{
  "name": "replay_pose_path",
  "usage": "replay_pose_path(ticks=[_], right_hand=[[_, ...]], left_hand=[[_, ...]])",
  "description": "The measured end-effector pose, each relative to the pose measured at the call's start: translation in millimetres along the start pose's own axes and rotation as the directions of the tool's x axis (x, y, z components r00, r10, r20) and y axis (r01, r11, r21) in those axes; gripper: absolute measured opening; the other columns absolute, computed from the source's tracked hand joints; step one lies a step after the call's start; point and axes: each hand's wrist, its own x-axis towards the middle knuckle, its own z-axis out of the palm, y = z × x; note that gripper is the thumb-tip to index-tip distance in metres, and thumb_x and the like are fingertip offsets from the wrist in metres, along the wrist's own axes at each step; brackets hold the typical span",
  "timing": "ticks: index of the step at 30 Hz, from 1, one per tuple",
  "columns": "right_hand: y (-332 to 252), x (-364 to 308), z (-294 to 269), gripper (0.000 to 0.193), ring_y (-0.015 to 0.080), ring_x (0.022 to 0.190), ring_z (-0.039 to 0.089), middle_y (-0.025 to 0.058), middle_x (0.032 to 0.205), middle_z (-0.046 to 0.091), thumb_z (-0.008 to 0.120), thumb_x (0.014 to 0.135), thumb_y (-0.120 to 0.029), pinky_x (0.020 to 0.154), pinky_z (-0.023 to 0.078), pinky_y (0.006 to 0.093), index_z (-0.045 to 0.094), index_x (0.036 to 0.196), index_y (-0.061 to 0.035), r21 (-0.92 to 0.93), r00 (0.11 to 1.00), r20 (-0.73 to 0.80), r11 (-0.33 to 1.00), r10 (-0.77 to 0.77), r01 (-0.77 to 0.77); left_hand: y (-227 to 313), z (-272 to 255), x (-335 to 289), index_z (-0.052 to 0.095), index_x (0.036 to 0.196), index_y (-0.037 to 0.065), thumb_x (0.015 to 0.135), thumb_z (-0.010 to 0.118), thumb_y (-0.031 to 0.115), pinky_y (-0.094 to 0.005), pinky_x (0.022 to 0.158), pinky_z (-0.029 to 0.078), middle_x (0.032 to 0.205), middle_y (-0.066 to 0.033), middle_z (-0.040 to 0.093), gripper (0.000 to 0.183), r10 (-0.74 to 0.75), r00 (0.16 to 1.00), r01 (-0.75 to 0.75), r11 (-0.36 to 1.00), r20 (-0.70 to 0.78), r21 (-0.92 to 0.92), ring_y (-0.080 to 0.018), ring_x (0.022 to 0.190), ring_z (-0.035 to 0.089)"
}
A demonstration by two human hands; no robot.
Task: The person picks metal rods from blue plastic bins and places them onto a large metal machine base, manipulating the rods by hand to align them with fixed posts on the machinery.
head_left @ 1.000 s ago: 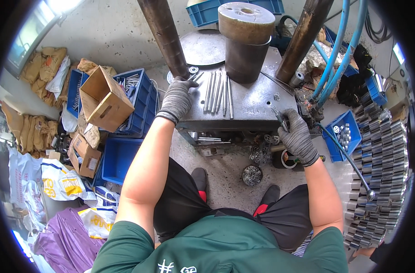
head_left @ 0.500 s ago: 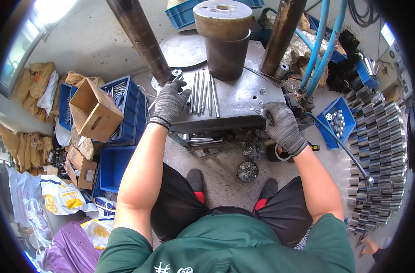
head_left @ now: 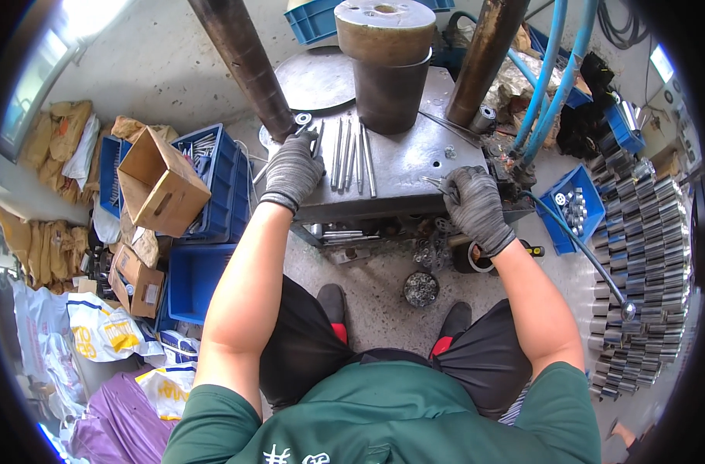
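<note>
Grey knit gloves cover both hands. My left hand (head_left: 294,172) is closed at the left of the steel press table (head_left: 403,166), its fingers around a slim metal rod (head_left: 260,173) that sticks out at the lower left. A small metal ring (head_left: 303,119) shows just beyond the fingertips. Another rod (head_left: 319,139) stands against those fingers; whether it is gripped I cannot tell. Several metal rods (head_left: 344,155) lie side by side to the right. My right hand (head_left: 476,207) is closed near the front right edge, on a small pronged metal piece (head_left: 432,182) partly hidden by the glove.
A heavy steel cylinder (head_left: 389,89) stands mid-table between two pillars (head_left: 248,69). Blue hoses (head_left: 544,85) run down at the right. Blue crates and an open cardboard box (head_left: 161,185) stand left; a blue bin (head_left: 577,205) and stacked metal tubes (head_left: 642,278) right. A bowl (head_left: 421,290) sits on the floor.
One rod beside my left hand has shifted away from the row and now stands at its fingers. My right hand has moved slightly left and up. The view has shifted a little.
</note>
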Motion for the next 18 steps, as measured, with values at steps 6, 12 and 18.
replay_pose_path(ticks=[6,12,18], right_hand=[[7,2,6,0.015,0.0397,0.082,0.066,0.0189,0.083,0.066,0.072,0.081,-0.009,0.074,0.053,0.0477,0.064,0.093,-0.0044,0.180,0.991,-0.040,0.976,0.131,-0.122],[29,13,20,0.016,0.0378,0.080,0.067,0.0201,0.083,0.066,0.071,0.084,-0.009,0.074,0.053,0.0408,0.063,0.096,-0.0019,0.238,0.922,-0.163,0.921,0.351,-0.309],[39,15,16,0.017,0.0223,0.079,0.067,0.0089,0.084,0.068,0.070,0.085,-0.001,0.073,0.054,0.0345,0.061,0.098,-0.0026,0.551,0.856,-0.119,0.750,0.504,-0.365]], left_hand=[[7,-1,1,0.061,0.140,0.009,0.085,0.070,0.012,-0.0470,0.103,0.053,0.127,-0.0278,0.066,0.056,-0.004,1.000,0.002,0.996,0.019,0.091,-0.0417,0.114,0.067],[6,-2,8,0.065,0.133,0.005,0.083,0.068,0.009,-0.0338,0.081,0.059,0.100,-0.0165,0.075,0.050,-0.201,0.979,0.169,0.850,-0.010,-0.499,-0.0233,0.085,0.072],[29,-9,-8,0.049,0.141,-0.003,0.088,0.065,0.007,-0.0337,0.063,0.060,0.103,-0.0185,0.070,0.056,0.080,0.963,0.268,-0.203,0.256,-0.942,-0.0244,0.078,0.071]])
